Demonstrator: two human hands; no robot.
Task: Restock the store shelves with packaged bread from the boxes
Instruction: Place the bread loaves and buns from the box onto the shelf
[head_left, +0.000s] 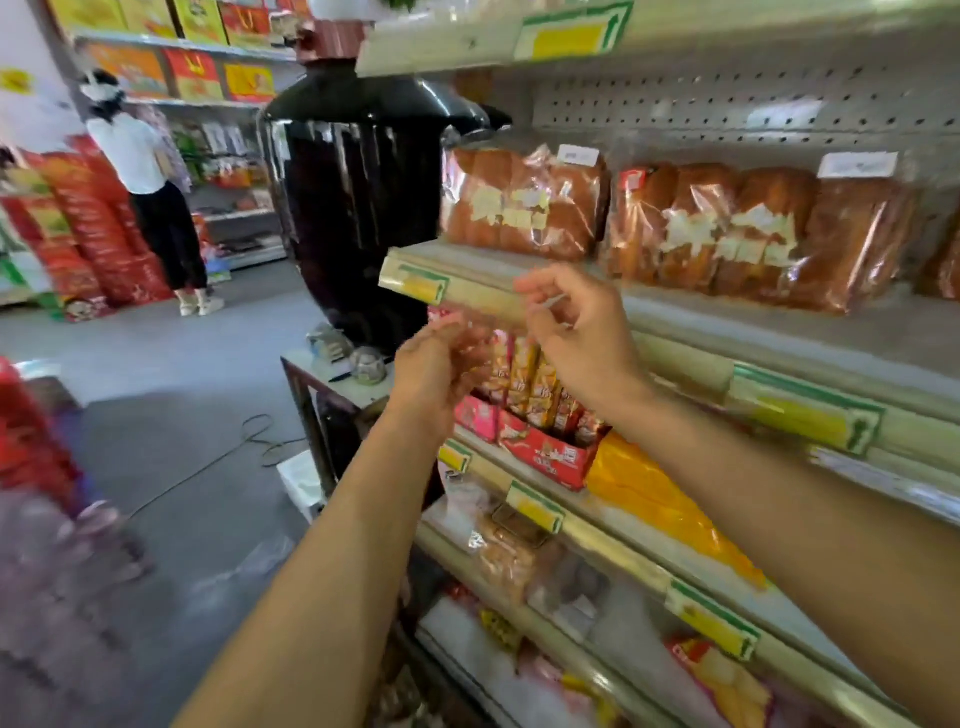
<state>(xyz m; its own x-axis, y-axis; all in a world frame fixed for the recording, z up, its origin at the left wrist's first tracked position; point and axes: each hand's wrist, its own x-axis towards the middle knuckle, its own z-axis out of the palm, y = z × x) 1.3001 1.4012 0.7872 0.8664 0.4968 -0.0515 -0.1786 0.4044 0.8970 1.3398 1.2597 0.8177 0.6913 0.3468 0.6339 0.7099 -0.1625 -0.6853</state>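
Packaged bread (524, 205) lies on the shelf (753, 317) at the upper right of the frame: brown loaves in clear glossy wrappers with pale printed characters too blurred to read; a second, longer pack (753, 234) sits just beside it to the right, each bearing a white label near its top; at centre frame the left hand (436, 364) and right hand (576, 322) are raised before the shelf edge, fingers loosely curled; whether either grip pinches anything I cannot tell; yellow price tags (421, 286) line the rails, writing illegible.
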